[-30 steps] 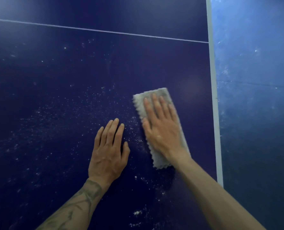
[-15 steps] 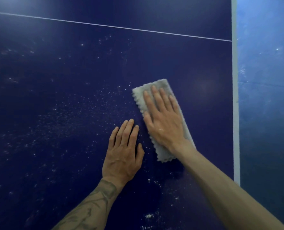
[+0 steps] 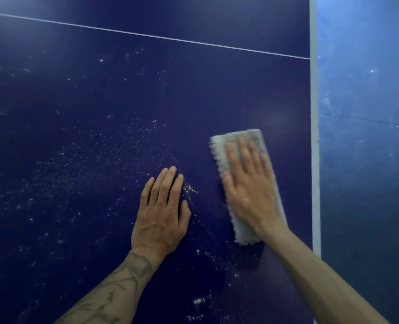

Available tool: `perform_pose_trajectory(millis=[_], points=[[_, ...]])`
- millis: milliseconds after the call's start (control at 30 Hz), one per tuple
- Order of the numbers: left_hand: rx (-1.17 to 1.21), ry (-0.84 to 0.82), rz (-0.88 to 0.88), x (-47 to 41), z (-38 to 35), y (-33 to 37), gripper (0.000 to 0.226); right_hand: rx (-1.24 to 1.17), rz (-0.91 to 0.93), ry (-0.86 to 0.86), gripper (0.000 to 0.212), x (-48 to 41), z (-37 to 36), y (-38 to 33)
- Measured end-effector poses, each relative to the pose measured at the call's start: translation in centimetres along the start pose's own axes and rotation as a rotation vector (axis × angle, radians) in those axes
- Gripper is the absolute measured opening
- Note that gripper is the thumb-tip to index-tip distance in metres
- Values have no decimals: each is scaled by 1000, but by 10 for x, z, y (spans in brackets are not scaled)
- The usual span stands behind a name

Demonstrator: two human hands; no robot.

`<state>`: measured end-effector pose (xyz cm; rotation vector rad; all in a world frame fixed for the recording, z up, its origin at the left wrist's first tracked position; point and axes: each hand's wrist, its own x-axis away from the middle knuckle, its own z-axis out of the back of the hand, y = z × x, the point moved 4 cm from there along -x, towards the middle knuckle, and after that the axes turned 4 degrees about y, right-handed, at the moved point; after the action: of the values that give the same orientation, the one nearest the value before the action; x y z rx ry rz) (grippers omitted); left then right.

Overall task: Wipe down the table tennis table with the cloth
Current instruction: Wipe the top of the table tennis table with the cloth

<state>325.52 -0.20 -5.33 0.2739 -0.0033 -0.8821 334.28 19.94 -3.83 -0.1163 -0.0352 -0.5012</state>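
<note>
The dark blue table tennis table (image 3: 100, 101) fills most of the view, speckled with white dust left of and below my hands. A folded grey cloth (image 3: 237, 141) lies flat on it near the right edge. My right hand (image 3: 249, 190) presses on the cloth with straight fingers, covering its middle. My left hand (image 3: 162, 213) rests flat on the bare table to the cloth's left, fingers straight, a gap of table between them.
A white border line (image 3: 314, 136) marks the table's right edge, with a lighter blue floor (image 3: 366, 113) beyond it. A thin white line (image 3: 147, 36) crosses the table farther away. Clumps of white dust (image 3: 198, 300) lie near my forearms.
My right hand has slid the cloth to the right, away from my left hand and nearer the white edge line. My left hand stays flat on the table.
</note>
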Motion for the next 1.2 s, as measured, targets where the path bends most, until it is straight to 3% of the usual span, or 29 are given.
perform_pose_trajectory(millis=[167, 233, 333, 400, 467, 567, 633, 733, 833, 900, 1067, 1133, 1200], points=[[15, -1, 12, -1, 3, 1, 55, -70, -444, 40, 65, -33, 13, 45], [15, -3, 15, -2, 3, 1, 55, -88, -416, 40, 66, -50, 8, 18], [19, 3, 11, -2, 4, 1, 55, -64, -73, 9, 65, -18, -4, -33], [33, 5, 16, -2, 5, 1, 55, -53, 64, -5, 65, 27, -5, -29], [49, 0, 26, -2, 6, 2, 55, -46, -14, -9, 65, 55, 0, 9], [49, -8, 26, -3, 7, 2, 56, -77, -380, -24, 64, 55, 10, 64], [52, -11, 27, -3, 7, 3, 56, -88, -531, 24, 64, 33, 12, 69], [54, 1, 24, -3, 8, 4, 55, -74, -452, 57, 67, 6, 4, 28], [47, 13, 16, -2, 9, 4, 55, -61, -124, 23, 67, 37, -8, -19], [54, 7, 21, -3, 10, 4, 55, -53, -7, 3, 67, 75, -11, -12], [103, 30, 37, 10, 20, 5, 53, -58, -339, -17, 64, 96, 6, 66], [91, 54, 58, 33, 26, 3, 53, -82, -470, 19, 64, 74, 9, 66], [75, 47, 66, 61, 26, 4, 53, -87, -486, 32, 66, 59, 8, 40]])
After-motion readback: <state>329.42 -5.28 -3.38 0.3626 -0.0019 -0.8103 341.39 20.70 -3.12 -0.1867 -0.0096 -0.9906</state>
